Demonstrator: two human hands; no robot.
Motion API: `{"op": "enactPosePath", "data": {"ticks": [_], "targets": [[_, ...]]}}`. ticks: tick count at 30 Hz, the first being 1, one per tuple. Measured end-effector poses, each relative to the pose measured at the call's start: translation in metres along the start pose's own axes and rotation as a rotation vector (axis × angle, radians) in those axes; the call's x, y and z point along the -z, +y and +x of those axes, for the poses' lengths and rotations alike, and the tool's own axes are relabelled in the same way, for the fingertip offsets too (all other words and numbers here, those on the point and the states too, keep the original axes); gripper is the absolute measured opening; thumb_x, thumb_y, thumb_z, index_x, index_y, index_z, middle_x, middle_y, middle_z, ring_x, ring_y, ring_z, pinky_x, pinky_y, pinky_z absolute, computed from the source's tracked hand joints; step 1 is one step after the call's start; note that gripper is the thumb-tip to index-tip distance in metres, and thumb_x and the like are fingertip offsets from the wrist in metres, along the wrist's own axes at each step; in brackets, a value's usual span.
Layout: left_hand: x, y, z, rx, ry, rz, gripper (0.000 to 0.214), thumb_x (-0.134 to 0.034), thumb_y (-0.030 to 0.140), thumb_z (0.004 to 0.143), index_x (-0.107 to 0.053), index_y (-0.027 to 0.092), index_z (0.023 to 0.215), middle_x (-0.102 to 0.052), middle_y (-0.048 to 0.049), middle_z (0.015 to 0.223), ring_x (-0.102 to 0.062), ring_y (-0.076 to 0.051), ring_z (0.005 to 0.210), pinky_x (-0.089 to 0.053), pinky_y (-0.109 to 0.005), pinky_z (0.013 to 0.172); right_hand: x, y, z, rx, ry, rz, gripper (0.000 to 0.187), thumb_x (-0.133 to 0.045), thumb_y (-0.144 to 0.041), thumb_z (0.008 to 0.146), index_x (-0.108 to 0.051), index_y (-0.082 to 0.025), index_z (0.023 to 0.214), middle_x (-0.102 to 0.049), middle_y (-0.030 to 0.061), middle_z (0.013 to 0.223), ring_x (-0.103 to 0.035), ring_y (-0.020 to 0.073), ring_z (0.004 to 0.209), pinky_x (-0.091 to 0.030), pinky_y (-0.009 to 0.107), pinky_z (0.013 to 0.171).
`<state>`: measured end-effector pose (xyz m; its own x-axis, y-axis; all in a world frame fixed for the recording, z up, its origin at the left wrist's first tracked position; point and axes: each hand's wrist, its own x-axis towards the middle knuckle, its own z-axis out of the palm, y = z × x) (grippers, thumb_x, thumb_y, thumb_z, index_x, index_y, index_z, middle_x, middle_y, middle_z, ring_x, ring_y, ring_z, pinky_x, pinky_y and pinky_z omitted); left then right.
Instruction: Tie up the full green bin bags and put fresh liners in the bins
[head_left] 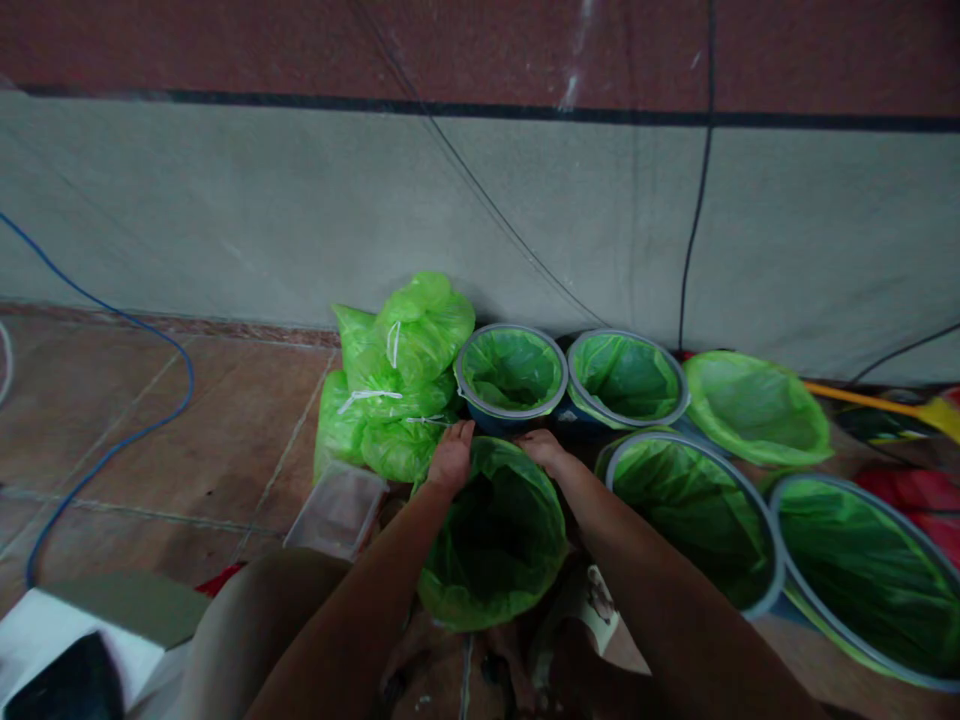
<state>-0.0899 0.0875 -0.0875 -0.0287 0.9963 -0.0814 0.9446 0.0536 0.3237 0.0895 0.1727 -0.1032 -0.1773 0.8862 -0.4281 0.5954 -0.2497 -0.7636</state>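
Note:
A bin lined with a green garbage bag (442,590) stands upright between my legs, its mouth facing up. My left hand (452,456) is closed on the bag's edge at the far left of the rim. On the far right of the same rim, my right hand (541,449) grips the bag, its fingertips partly hidden. The bag is folded outward over the rim, and its inside is dark. Just beyond my hands stands another bin with a grey ring (564,385) around its green liner. Tied green bags (409,375) with white ties are piled beyond my left hand.
More lined bins stand to the right, one with a grey ring (776,540) and one with its bag (757,405) over the rim. A clear plastic container (336,510) lies left of my arm. A blue cable (120,440) crosses the tiles. A grey wall (300,220) runs behind.

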Motion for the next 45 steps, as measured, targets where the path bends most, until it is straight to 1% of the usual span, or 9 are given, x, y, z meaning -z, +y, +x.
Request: {"op": "enactPosePath", "data": {"ticks": [6,13,18,24,29,33,39,43,45], "targets": [[-0.002,-0.002,-0.003,-0.008,0.012,-0.005,0.058,-0.044,0.000,0.082,-0.049,0.011,0.138,-0.054,-0.0148,0.138,-0.049,-0.024,0.127,-0.038,-0.034,0.112,0.016,-0.008,-0.017,0.040,0.105,-0.191,0.031,-0.044,-0.031,0.095,-0.071,-0.016,0.103,-0.073,0.0096,0.109,-0.067,0.0184,0.099,-0.048,0.025,0.083],[-0.005,-0.008,-0.009,-0.052,0.049,-0.047,0.050,-0.043,-0.001,0.084,-0.056,0.015,0.130,-0.058,-0.0113,0.134,-0.051,-0.021,0.124,-0.040,-0.033,0.111,-0.011,0.006,-0.063,0.077,0.071,-0.395,0.037,-0.048,-0.024,0.093,-0.059,-0.014,0.126,-0.069,0.0153,0.115,-0.066,0.0241,0.106,-0.046,0.032,0.091],[-0.004,-0.008,-0.015,-0.072,0.084,-0.044,0.051,-0.046,0.000,0.082,-0.058,0.015,0.129,-0.058,-0.0122,0.134,-0.051,-0.022,0.125,-0.039,-0.035,0.111,-0.018,0.008,-0.071,0.068,0.129,-0.585,0.049,-0.050,-0.027,0.092,-0.046,-0.013,0.139,-0.066,0.0171,0.121,-0.066,0.0247,0.106,-0.047,0.033,0.089],[0.021,-0.003,-0.005,0.150,0.122,-0.104,0.059,-0.058,0.015,0.079,-0.051,0.016,0.137,-0.057,-0.0120,0.138,-0.052,-0.026,0.126,-0.040,-0.039,0.109,-0.002,0.006,-0.073,0.246,0.289,-0.424,0.054,-0.048,-0.036,0.093,-0.045,-0.007,0.138,-0.059,0.0197,0.133,-0.055,0.0269,0.125,-0.041,0.035,0.103],[0.038,-0.024,0.006,0.421,-0.179,-0.169,0.037,-0.048,0.032,0.091,-0.065,0.012,0.118,-0.070,-0.0164,0.117,-0.066,-0.024,0.107,-0.051,-0.032,0.090,0.000,0.028,-0.091,0.023,0.150,-0.411,0.036,-0.045,-0.021,0.090,-0.057,-0.012,0.123,-0.071,0.0144,0.109,-0.067,0.0237,0.099,-0.046,0.030,0.086],[0.038,-0.034,0.003,0.436,-0.254,-0.178,0.035,-0.044,0.033,0.095,-0.072,0.013,0.099,-0.075,-0.0136,0.101,-0.070,-0.021,0.091,-0.052,-0.027,0.078,-0.011,0.044,-0.108,-0.061,0.202,-0.369,0.033,-0.036,-0.020,0.092,-0.059,-0.014,0.114,-0.072,0.0128,0.097,-0.067,0.0224,0.087,-0.046,0.028,0.076],[0.036,-0.025,0.006,0.458,-0.213,-0.194,0.046,-0.031,0.033,0.100,-0.074,0.014,0.097,-0.075,-0.0130,0.102,-0.070,-0.020,0.093,-0.051,-0.027,0.081,-0.037,0.056,-0.143,-0.114,0.384,-0.302,0.040,-0.034,-0.027,0.092,-0.057,-0.012,0.120,-0.070,0.0181,0.102,-0.067,0.0276,0.093,-0.048,0.034,0.080],[0.038,-0.023,0.011,0.490,-0.139,-0.183,0.048,-0.029,0.036,0.102,-0.072,0.016,0.106,-0.073,-0.0138,0.109,-0.068,-0.021,0.101,-0.049,-0.030,0.086,-0.028,0.038,-0.138,0.064,0.546,-0.340,0.051,-0.038,-0.037,0.093,-0.052,-0.005,0.130,-0.060,0.0238,0.127,-0.056,0.0325,0.119,-0.042,0.041,0.099],[0.038,-0.022,0.012,0.487,-0.112,-0.182,0.045,-0.032,0.036,0.101,-0.072,0.017,0.106,-0.073,-0.0132,0.109,-0.068,-0.021,0.102,-0.048,-0.029,0.087,-0.017,0.018,-0.115,0.185,0.509,-0.330,0.046,-0.034,-0.036,0.095,-0.058,-0.009,0.124,-0.063,0.0195,0.125,-0.055,0.0292,0.119,-0.040,0.039,0.102]]}}
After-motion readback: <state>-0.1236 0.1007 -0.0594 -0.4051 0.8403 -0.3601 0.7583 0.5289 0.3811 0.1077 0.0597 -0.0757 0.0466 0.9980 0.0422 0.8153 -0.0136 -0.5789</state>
